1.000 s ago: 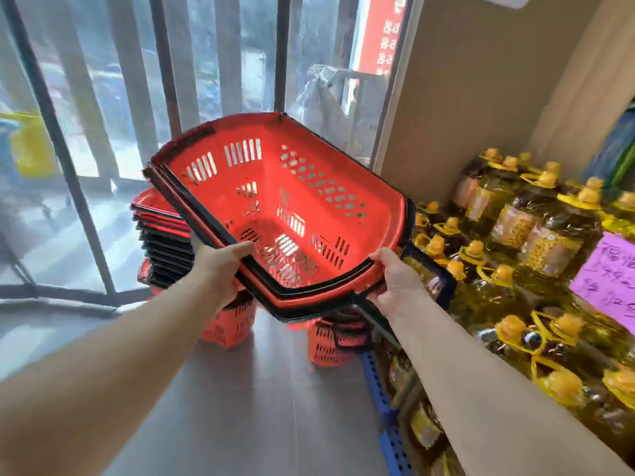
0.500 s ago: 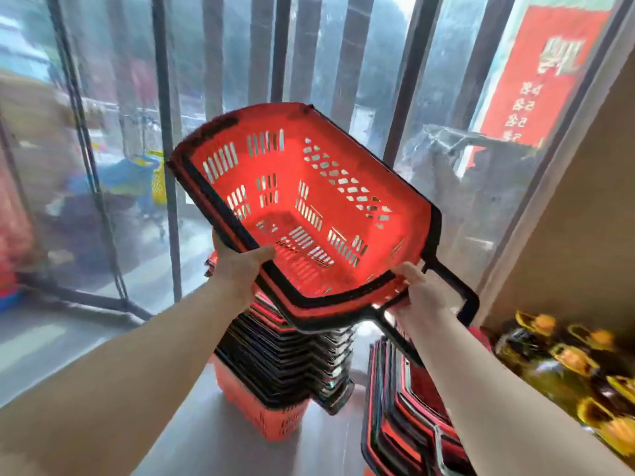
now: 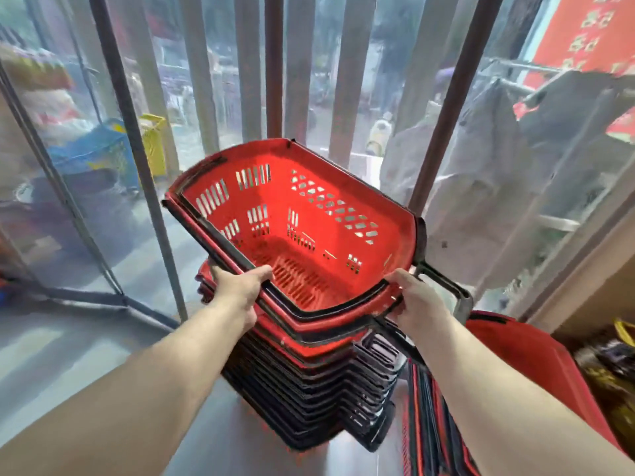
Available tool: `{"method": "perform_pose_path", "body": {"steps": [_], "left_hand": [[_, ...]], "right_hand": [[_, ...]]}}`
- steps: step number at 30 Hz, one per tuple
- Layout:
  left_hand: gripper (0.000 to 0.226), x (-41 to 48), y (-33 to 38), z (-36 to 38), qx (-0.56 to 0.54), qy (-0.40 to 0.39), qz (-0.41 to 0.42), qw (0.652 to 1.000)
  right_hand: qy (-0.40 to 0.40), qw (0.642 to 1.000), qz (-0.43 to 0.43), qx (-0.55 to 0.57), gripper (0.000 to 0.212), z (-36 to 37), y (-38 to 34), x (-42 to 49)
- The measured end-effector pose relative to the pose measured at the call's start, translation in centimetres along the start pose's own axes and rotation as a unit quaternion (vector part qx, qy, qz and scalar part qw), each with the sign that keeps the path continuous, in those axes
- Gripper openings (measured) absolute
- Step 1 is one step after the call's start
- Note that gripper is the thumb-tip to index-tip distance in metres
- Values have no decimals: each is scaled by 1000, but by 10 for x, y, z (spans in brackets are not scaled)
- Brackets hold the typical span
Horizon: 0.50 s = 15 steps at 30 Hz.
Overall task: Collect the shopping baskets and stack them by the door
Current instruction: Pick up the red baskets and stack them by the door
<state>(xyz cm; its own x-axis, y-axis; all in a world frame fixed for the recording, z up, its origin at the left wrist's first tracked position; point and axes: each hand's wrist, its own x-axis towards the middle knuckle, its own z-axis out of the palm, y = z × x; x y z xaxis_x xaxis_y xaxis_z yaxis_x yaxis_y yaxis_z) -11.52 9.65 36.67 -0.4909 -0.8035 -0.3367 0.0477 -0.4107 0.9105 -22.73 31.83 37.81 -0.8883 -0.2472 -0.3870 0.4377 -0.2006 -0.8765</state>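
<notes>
A red shopping basket (image 3: 309,201) with a black rim and black handle sits tilted on top of a tall stack of nested baskets (image 3: 309,389) beside the glass front. My left hand (image 3: 240,286) grips its near-left rim, thumb over the edge. My right hand (image 3: 415,300) grips the near-right rim beside the black handle (image 3: 446,286). A second, lower stack of red baskets (image 3: 515,355) stands to the right, partly hidden by my right forearm.
Glass panels with dark metal posts (image 3: 137,166) stand right behind the stacks. A beige wall (image 3: 601,269) and yellow-capped bottles (image 3: 618,355) are at the right. Grey floor (image 3: 86,355) lies open to the left.
The basket has come down from chest height onto the top of the tall stack. The view has tipped down and moved closer to the stacks.
</notes>
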Motion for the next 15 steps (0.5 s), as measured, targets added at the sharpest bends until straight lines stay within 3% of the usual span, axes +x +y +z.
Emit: {"method": "perform_pose_path", "body": {"steps": [4, 7, 9, 12, 15], "left_hand": [[121, 33, -36, 4, 117, 57, -44, 991], [132, 51, -52, 3, 173, 95, -79, 977], [133, 61, -61, 3, 192, 104, -108, 970], [123, 68, -84, 9, 223, 112, -138, 959], [107, 70, -101, 17, 268, 163, -141, 939]], "right_hand": [[11, 998, 43, -53, 5, -8, 18, 42], [11, 992, 53, -116, 23, -6, 25, 66], [42, 973, 38, -226, 24, -6, 31, 77], [30, 900, 36, -433, 25, -19, 39, 86], [33, 795, -48, -604, 27, -33, 35, 97]]}}
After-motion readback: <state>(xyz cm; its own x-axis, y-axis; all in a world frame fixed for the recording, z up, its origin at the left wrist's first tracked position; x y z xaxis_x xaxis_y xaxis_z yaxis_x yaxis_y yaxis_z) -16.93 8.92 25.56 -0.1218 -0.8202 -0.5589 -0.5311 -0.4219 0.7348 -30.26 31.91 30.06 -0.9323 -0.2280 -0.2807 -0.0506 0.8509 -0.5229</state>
